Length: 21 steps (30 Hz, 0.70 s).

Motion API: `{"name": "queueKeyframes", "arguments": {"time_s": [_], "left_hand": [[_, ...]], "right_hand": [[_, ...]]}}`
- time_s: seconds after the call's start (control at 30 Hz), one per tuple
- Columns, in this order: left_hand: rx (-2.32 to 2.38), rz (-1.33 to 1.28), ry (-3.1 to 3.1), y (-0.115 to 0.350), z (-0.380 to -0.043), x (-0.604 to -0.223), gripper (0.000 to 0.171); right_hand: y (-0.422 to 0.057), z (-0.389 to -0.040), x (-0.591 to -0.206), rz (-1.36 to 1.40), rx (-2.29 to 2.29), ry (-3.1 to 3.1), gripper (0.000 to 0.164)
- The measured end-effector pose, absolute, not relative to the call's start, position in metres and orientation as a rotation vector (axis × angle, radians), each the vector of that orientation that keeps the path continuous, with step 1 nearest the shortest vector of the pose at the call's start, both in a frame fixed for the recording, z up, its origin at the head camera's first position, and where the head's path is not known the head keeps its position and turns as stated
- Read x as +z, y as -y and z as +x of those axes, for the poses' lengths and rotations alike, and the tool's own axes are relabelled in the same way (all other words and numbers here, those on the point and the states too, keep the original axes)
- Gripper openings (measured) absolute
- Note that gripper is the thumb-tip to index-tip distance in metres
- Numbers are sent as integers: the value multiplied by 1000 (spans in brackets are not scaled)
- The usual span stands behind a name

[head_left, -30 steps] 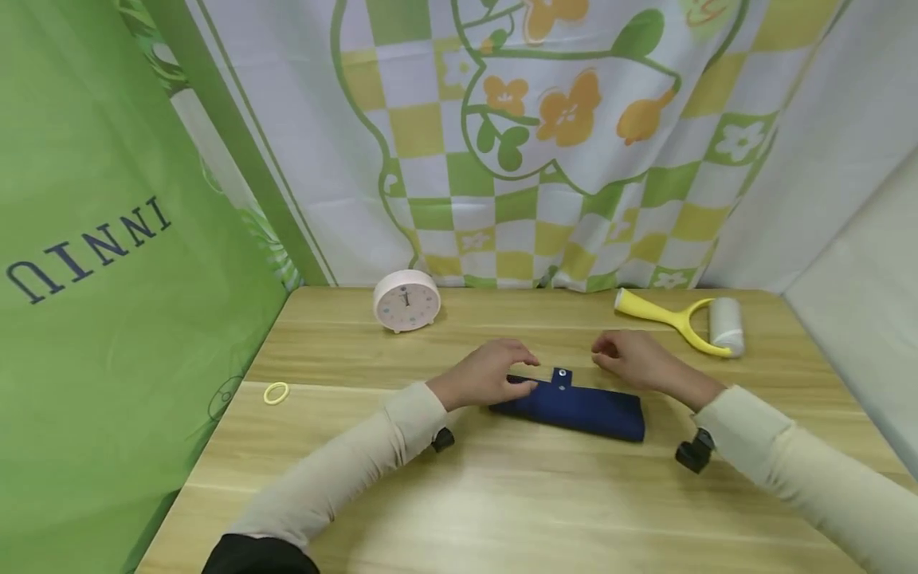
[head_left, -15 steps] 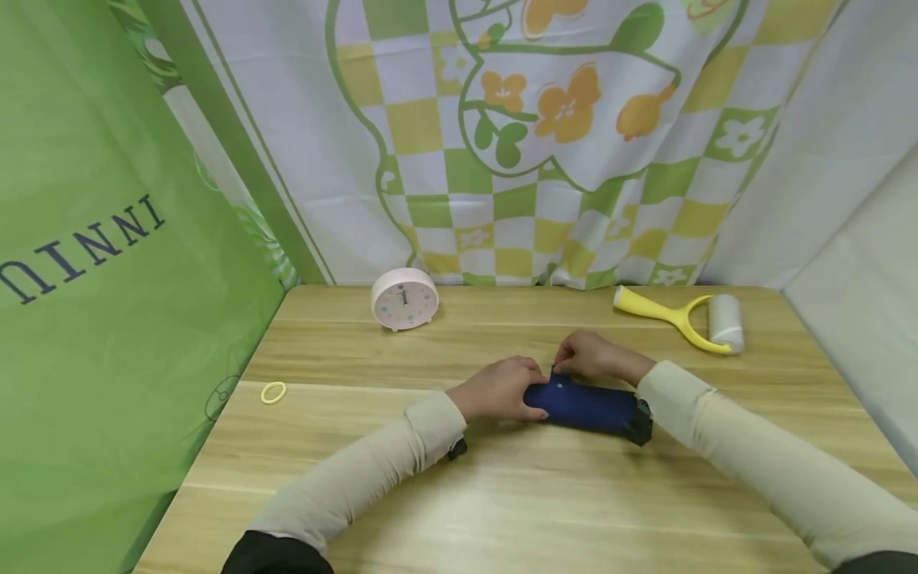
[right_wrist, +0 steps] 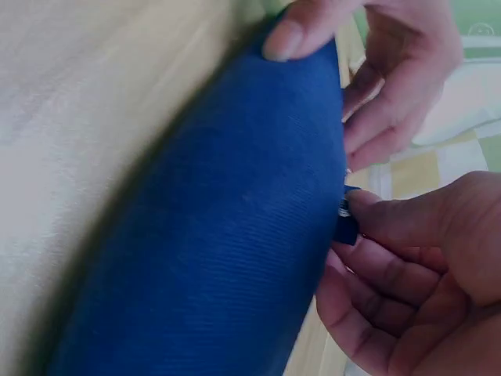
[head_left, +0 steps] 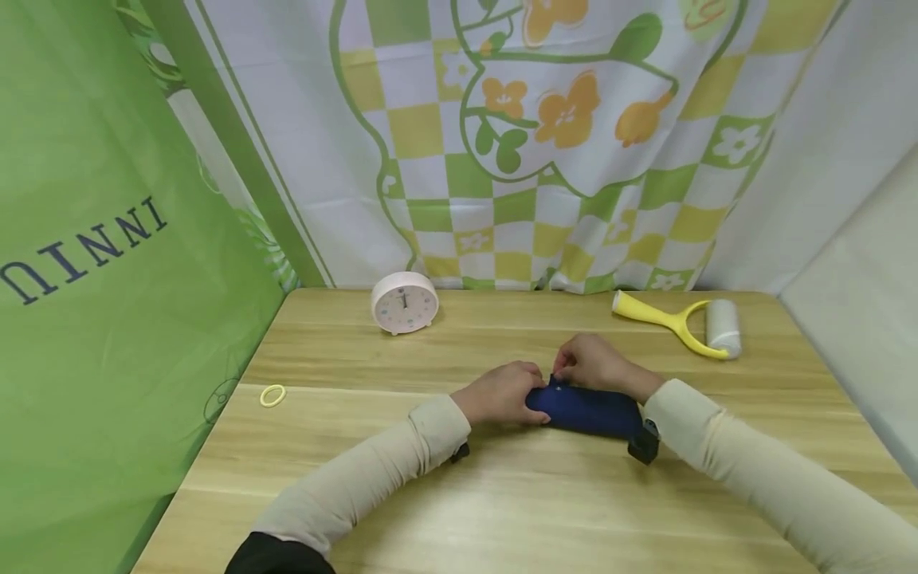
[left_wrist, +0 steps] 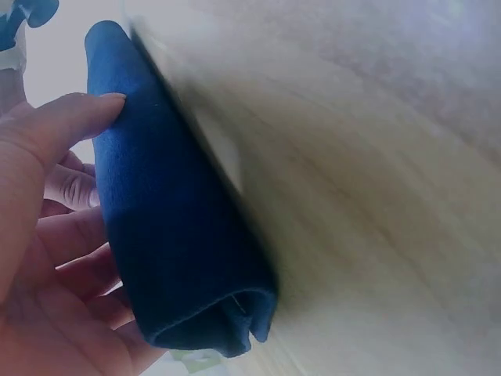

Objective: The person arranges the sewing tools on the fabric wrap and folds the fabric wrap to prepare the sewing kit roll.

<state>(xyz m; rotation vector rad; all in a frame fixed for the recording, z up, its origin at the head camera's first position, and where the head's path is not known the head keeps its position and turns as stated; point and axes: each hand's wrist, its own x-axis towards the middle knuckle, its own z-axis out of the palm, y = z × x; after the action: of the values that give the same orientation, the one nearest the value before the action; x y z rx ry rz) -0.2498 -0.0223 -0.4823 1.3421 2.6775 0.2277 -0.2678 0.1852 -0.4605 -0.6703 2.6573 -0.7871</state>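
A dark blue rolled fabric pouch (head_left: pixel 591 412) lies on the wooden table, its long side running left to right. My left hand (head_left: pixel 500 394) grips its left end, the thumb on the near face and the fingers along the far side. In the left wrist view the folded layers show at the open end of the pouch (left_wrist: pixel 180 211). On the far edge my right hand (head_left: pixel 597 366) pinches a small snap tab (right_wrist: pixel 347 227) between thumb and fingers. A bit of the metal snap glints beside the thumb in the right wrist view.
A pink round clock (head_left: pixel 405 304) stands at the table's back left. The yellow-handled lint roller (head_left: pixel 677 322) lies at the back right. Far left is a yellow ring (head_left: pixel 272 395). A patterned curtain (head_left: pixel 531 159) hangs behind the table.
My right hand has moved left from beyond the pouch and taken hold of the snap tab. The left hand has closed round the pouch's left end. Over the last half second both barely moved.
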Motion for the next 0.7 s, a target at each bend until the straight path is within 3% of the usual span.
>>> {"name": "queueKeyframes", "arguments": {"time_s": [0.47, 0.7], "left_hand": [[151, 1384, -2684, 26, -244, -490, 64], [284, 1381, -2655, 25, -248, -492, 52]], "right_hand": [[-182, -257, -470, -607, -823, -2741, 7], [-180, -241, -469, -722, -848, -2832, 7]]}}
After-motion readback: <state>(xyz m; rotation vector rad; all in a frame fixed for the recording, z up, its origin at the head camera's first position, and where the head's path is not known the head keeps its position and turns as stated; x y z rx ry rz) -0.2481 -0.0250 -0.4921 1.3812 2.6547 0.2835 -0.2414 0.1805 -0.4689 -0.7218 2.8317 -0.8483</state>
